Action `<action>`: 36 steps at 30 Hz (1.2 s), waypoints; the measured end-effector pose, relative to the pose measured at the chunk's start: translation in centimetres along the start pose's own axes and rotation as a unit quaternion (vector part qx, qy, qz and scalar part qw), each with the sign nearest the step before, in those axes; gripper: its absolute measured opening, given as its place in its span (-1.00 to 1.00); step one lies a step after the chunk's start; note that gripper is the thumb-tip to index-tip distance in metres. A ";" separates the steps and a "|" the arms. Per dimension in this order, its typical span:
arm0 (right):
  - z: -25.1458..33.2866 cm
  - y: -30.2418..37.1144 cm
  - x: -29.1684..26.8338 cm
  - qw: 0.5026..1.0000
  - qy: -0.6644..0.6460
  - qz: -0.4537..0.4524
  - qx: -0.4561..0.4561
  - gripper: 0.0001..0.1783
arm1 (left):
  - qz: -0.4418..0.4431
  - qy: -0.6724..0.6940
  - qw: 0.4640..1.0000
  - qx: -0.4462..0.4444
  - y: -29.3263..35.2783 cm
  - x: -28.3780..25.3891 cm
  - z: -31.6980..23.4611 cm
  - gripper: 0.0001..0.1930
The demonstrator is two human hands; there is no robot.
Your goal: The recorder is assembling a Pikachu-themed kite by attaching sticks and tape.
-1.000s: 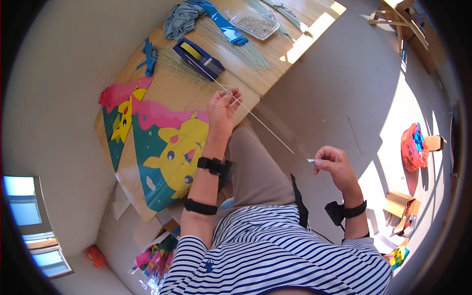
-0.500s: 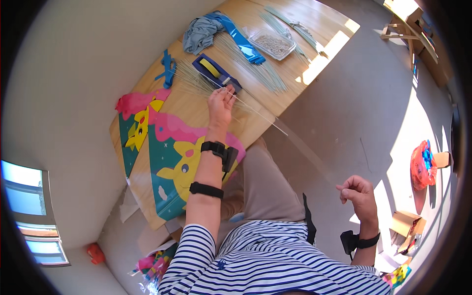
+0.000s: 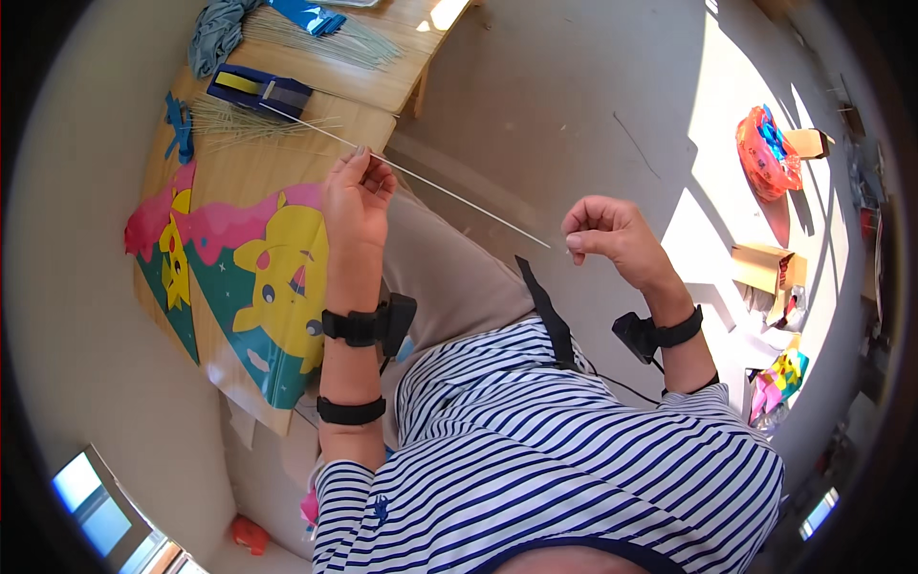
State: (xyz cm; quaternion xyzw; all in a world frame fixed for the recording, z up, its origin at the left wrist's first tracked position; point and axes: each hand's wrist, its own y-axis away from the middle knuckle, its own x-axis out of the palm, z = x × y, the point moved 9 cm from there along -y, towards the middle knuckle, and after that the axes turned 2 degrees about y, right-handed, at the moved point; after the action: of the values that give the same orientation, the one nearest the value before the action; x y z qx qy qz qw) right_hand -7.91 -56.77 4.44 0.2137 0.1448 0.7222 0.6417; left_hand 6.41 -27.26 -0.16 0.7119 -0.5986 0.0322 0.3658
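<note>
Stick held between both hands

Stick (image 3: pixel 449 189), thin and pale, spans the air above the person's lap. Left hand (image 3: pixel 356 196) pinches it midway with narrow fingers; right hand (image 3: pixel 612 234) fingers close on its near end. Bench (image 3: pixel 287 153) carries a cartoon-printed kite sheet (image 3: pixel 258 287) and loose sticks (image 3: pixel 239 120).

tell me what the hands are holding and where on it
A thin pale stick. The left hand pinches it partway along; the right hand pinches its near end.
</note>
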 end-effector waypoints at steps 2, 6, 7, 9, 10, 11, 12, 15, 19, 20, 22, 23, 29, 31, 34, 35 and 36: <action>-0.4 0.0 0.0 1.000 -0.001 0.009 -0.002 -0.93 | 0.001 -0.004 1.000 -0.007 0.2 0.2 0.7 -0.96; -0.2 -0.1 0.3 1.000 0.000 0.011 -0.013 -0.93 | 0.009 -0.009 1.000 -0.014 0.2 0.4 1.0 -0.93; -0.2 -0.1 0.3 1.000 0.004 0.013 -0.013 -0.94 | 0.007 -0.008 1.000 -0.010 0.3 0.7 0.8 -0.93; -0.3 -0.1 0.2 1.000 0.002 0.011 -0.010 -0.93 | 0.000 0.001 1.000 -0.008 0.3 0.9 0.9 -0.95; -0.4 -0.1 0.0 1.000 -0.003 0.005 -0.014 -0.93 | 0.000 0.000 1.000 -0.008 0.3 1.2 1.0 -0.96; -0.3 -0.3 0.1 1.000 -0.002 0.007 -0.016 -0.93 | -0.002 0.002 1.000 -0.010 0.3 1.2 1.0 -0.96; -0.3 -0.3 0.2 1.000 -0.001 0.008 -0.014 -0.93 | -0.007 0.000 1.000 -0.006 0.3 1.0 1.0 -0.96; -0.6 -0.6 0.3 1.000 0.000 0.004 -0.012 -0.93 | -0.013 -0.004 1.000 -0.010 -0.1 0.4 1.5 -0.96; -0.9 -0.4 -0.2 1.000 0.000 -0.004 -0.003 -0.93 | -0.017 -0.014 1.000 -0.014 0.1 0.8 1.8 -0.95; -0.8 -0.7 -0.1 1.000 0.007 -0.004 -0.014 -0.92 | -0.024 -0.016 1.000 -0.013 0.2 0.9 1.6 -0.95; -0.9 -0.7 -0.2 1.000 0.013 -0.005 -0.012 -0.92 | -0.031 -0.015 0.999 -0.011 0.3 0.8 1.5 -0.95; -0.9 -0.8 -0.2 1.000 0.016 -0.005 -0.011 -0.92 | -0.035 -0.015 0.999 -0.010 0.3 0.7 1.4 -0.95; -1.5 -1.4 -0.6 1.000 0.025 -0.013 0.000 -0.92 | -0.009 0.032 0.999 0.003 1.0 0.2 -0.2 -0.95; -1.8 -1.8 -0.7 0.999 0.031 -0.017 0.004 -0.91 | -0.030 0.035 0.998 0.043 -0.3 -2.6 -2.7 -0.95; -2.5 -2.3 -1.0 0.999 0.033 -0.024 0.016 -0.91 | -0.108 0.005 0.992 0.068 -3.4 -8.1 -7.0 -0.96; -2.7 -2.5 -1.0 0.999 0.032 -0.025 0.021 -0.91 | -0.125 -0.009 0.989 0.076 -4.6 -9.8 -8.3 -0.97; -3.2 -2.8 -1.2 0.999 0.032 -0.028 0.030 -0.90 | -0.142 -0.021 0.986 0.081 -5.9 -11.7 -9.3 -0.97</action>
State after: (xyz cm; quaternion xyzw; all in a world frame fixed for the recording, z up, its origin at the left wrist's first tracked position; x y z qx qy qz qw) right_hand -6.96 -57.41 0.21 0.2054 0.1927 0.7059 0.6499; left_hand 11.96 -12.26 -1.90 0.8173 -0.4948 0.0131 0.2951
